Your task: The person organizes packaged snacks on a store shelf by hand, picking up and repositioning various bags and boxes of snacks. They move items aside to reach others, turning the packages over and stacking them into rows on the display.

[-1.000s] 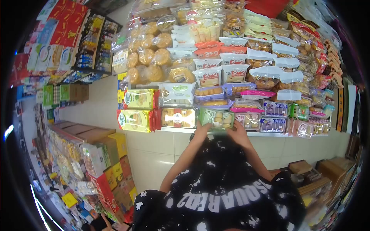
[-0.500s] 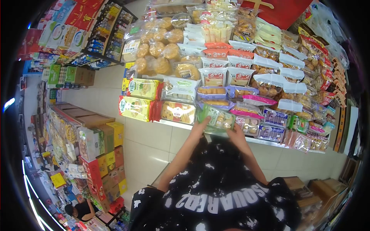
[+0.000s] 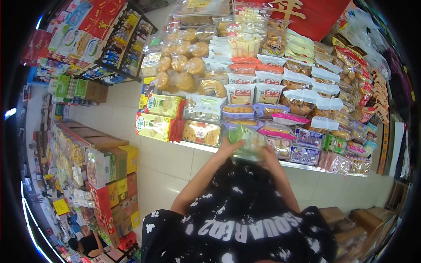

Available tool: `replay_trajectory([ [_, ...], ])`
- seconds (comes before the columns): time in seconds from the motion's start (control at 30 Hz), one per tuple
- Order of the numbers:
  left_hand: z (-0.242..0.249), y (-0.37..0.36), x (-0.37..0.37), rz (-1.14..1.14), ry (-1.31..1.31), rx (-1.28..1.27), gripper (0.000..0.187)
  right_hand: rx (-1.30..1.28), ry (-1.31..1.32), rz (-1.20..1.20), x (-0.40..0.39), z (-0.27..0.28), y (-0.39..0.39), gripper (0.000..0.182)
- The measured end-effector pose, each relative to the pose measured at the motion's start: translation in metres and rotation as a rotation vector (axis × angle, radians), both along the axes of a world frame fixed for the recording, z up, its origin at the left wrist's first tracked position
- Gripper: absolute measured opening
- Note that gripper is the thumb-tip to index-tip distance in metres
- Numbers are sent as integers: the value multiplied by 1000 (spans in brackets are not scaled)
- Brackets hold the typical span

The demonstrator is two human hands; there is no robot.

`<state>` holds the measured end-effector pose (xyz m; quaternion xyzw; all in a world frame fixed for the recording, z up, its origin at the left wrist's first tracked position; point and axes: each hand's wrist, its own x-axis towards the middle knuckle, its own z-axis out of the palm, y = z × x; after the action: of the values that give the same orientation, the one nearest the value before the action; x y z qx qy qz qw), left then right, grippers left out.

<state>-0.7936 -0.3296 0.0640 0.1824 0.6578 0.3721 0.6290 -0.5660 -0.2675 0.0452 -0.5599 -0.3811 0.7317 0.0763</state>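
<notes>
A green and clear plastic pack [image 3: 251, 141] of pale round pieces is held between my two hands, over the front edge of the display. My left hand [image 3: 230, 148] grips its left end, the thumb lying across the wrapper. At the pack's right end is my right hand [image 3: 267, 154], its fingers blurred but closed on the edge. Left of the pack lies a boxed pastry tray [image 3: 201, 133] with a white and red label. Purple-edged packs [image 3: 239, 110] lie just behind it, and a clear pack of round pieces [image 3: 279, 148] lies to the right.
Rows of bagged snacks cover the display, with its metal front edge [image 3: 298, 166] before me. A shelf of stacked cartons [image 3: 112, 193] stands at left across a tiled floor [image 3: 162, 162]. Brown cartons [image 3: 372, 223] are at lower right. Another person [image 3: 90, 243] is at lower left.
The green pack has tilted and shifted slightly down in my hands, and my left thumb now lies further over it. The view has shifted slightly, showing more of the red sign.
</notes>
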Motion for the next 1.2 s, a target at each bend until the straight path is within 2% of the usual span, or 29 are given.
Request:
replay_trajectory([
  [0.03, -5, -2, 5, 164, -100, 4, 100, 2, -3, -10, 1, -2, -1, 51],
  [0.17, -1, -10, 4, 213, -9, 25, 100, -8, 75, -45, 0, -10, -1, 49],
  [0.23, -11, -21, -1, 212, -88, 165, 92, 4, 130, -49, 1, -14, -3, 48],
  [0.33, -11, -39, -12, 201, -212, 200, 87, 78, 261, -40, 1, -15, -1, 49],
  [0.43, 4, -47, -15, 226, -269, 173, 83, 10, 294, -20, -2, -20, -3, 56],
  [0.5, -4, -54, -16, 199, -236, 216, 82, 165, 229, 18, -15, -28, -1, 70],
  [0.53, -9, -57, -18, 176, -199, 255, 81, 167, 232, 19, -19, -24, 2, 70],
  [0.6, -12, -64, -19, 160, -158, 252, 82, 151, -12, 161, -25, -14, 4, 84],
  [0.63, -11, -67, -21, 143, -122, 249, 83, 150, -10, 162, -30, -20, 1, 84],
  [0.7, -7, -72, -27, 182, -190, 253, 82, 330, -36, 129, -34, -42, -6, 91],
  [0.73, -1, -75, -29, 199, -201, 261, 83, 332, -38, 133, -31, -60, -12, 91],
  [0.77, 6, -77, -31, 216, -213, 273, 84, 241, 71, 112, -26, -79, -18, 92],
  [0.87, 24, -80, -47, 185, -238, 330, 88, 84, 250, 54, -40, -70, -13, 90],
  [1.0, 27, -75, -77, 67, -195, 405, 92, -219, 516, -124, -69, 4, -15, 79],
  [1.13, 49, -71, -96, 46, -241, 350, 95, -152, 536, -147, -81, 29, -10, 72],
  [1.2, 72, -69, -104, 64, -281, 322, 96, 78, 465, -64, -82, 28, -5, 70],
])
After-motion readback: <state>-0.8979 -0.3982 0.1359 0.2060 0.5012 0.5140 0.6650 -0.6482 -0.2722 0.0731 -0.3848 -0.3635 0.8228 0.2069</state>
